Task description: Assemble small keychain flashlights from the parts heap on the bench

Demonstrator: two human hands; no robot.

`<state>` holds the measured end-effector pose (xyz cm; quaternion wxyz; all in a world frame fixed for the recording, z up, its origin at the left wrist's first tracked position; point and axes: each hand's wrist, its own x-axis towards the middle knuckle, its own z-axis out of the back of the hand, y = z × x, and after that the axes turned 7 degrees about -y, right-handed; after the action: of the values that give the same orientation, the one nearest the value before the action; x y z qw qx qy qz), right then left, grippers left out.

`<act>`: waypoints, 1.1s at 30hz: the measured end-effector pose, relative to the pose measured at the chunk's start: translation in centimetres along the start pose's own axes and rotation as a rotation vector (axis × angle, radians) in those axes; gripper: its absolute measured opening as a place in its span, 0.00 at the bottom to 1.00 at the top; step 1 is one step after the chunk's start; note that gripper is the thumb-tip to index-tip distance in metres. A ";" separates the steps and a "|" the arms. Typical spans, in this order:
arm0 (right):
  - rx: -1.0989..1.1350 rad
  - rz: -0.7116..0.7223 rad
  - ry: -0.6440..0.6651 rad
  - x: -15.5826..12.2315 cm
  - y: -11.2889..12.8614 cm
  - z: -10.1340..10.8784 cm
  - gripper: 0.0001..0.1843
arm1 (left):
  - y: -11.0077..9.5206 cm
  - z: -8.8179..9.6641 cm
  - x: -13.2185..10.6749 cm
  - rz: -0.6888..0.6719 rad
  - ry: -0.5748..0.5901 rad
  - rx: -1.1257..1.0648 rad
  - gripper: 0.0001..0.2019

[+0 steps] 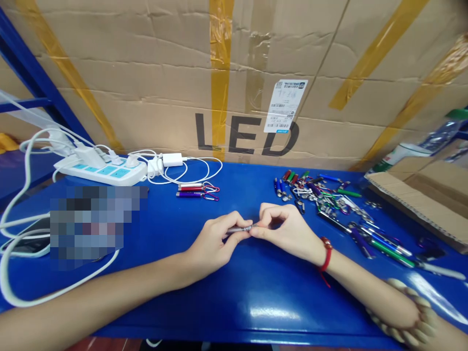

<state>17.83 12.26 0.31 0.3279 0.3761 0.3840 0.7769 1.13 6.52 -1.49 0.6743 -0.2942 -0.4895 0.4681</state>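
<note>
My left hand (223,239) is closed round a slim grey metal tube (236,229), like the body of a mini flashlight, held low over the table. Thumb and fingertips of my right hand (283,224) pinch together at the tube's right end, on a tiny part too small to make out. Behind my left hand lie mini keychain flashlights with carabiner clips, among them a purple one (190,194) and a red one (192,188). To the right of my hands spreads a pile of loose flashlight pieces (321,192) in several colours, with longer tubes (387,241) in front.
A white power strip (106,170) with plugs and cables stands at the back left. Below it are a phone (31,239) and a blurred-out patch. A large cardboard box (164,87) marked LED walls off the back of the blue table (204,307). An open carton (420,209) sits at right.
</note>
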 end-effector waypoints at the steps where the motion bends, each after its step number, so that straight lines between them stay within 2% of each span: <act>1: -0.002 0.003 -0.011 0.1 0.0 0.0 0.21 | -0.1 0.0 0.1 0.028 -0.007 -0.008 0.03; 4: -0.026 0.040 -0.025 0.7 0.4 1.0 0.17 | -0.4 0.1 0.2 0.095 -0.026 -0.008 0.04; 7: -0.157 0.037 -0.129 1.6 0.7 3.4 0.16 | -0.6 0.1 0.3 0.111 -0.051 0.031 0.07; 9: -0.441 -0.019 -0.251 2.1 0.6 5.6 0.15 | -0.7 0.1 0.4 0.117 -0.051 0.049 0.08; 11: -0.816 -0.164 -0.359 2.4 0.4 7.7 0.13 | -0.7 0.0 0.4 0.122 -0.046 0.067 0.09; 14: -1.136 -0.409 -0.342 2.7 -0.5 9.9 0.10 | -1.0 0.0 0.3 0.127 -0.039 0.071 0.09; 17: -1.200 -0.534 -0.283 2.7 -1.5 10.7 0.10 | -1.1 0.0 0.4 0.123 -0.029 0.069 0.09; 25: -1.239 -0.684 -0.228 2.5 -2.0 11.1 0.12 | -1.0 -0.1 0.5 0.122 -0.006 0.055 0.09; 33: -1.163 -0.652 -0.166 2.5 -3.3 11.6 0.10 | -1.2 -0.1 0.5 0.120 0.023 0.020 0.09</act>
<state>26.99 19.89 3.26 0.7234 0.0614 -0.0295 0.6871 1.68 6.51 -0.37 0.6535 -0.3217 -0.4584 0.5093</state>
